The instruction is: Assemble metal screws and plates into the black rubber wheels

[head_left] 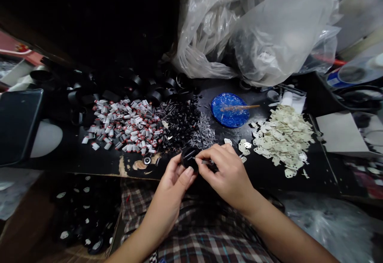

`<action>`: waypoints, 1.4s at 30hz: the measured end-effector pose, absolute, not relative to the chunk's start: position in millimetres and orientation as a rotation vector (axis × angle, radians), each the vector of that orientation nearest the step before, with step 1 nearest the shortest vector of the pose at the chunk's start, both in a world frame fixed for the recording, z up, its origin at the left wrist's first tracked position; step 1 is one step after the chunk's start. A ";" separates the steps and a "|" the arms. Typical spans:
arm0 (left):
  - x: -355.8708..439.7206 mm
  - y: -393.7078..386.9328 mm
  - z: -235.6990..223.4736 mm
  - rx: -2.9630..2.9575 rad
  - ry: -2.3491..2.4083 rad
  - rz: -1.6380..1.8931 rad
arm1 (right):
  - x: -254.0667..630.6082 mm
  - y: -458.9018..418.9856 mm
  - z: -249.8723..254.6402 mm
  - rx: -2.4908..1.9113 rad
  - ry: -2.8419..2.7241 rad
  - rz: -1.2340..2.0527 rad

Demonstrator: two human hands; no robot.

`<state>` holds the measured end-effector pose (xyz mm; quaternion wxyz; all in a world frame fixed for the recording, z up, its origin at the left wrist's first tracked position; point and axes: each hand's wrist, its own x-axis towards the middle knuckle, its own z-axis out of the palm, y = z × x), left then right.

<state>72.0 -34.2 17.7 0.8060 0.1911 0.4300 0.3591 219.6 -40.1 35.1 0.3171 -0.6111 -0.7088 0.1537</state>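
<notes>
Where visible, a round black part (pixel 188 156)

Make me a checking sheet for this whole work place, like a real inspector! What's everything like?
Surface: black table, worn patches along its front edge.
Job's things: round black part and thin dark tool, both held.
Clutter: heaps of grey pieces with red ends, small black parts and pale flat plates; a stick across a blue disc.
Hands: left hand grips the round part; right hand holds the tool against or very near it.
Cables: nothing seen that is clearly one.
Surroundings: clear plastic bags behind; checked cloth below the hands.
</notes>
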 end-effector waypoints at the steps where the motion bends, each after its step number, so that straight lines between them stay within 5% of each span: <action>1: 72.5 -34.6 17.2 0.434 0.907 0.759 | 219.3 -40.0 35.4 -1.607 -1.884 0.377; 16: 68.8 -27.9 6.3 0.490 1.006 0.621 | 228.2 -48.0 42.2 -1.716 -2.016 0.466; 25: 75.3 -31.2 6.9 0.396 0.953 0.696 | 305.0 -77.3 25.4 -2.286 -1.841 0.274; 34: 78.4 -38.5 16.0 0.346 0.853 0.752 | 237.5 -48.2 38.1 -1.803 -1.789 0.752; 42: 67.9 -25.6 18.0 0.221 0.894 0.805 | 233.5 -48.4 30.4 -1.504 -1.992 0.534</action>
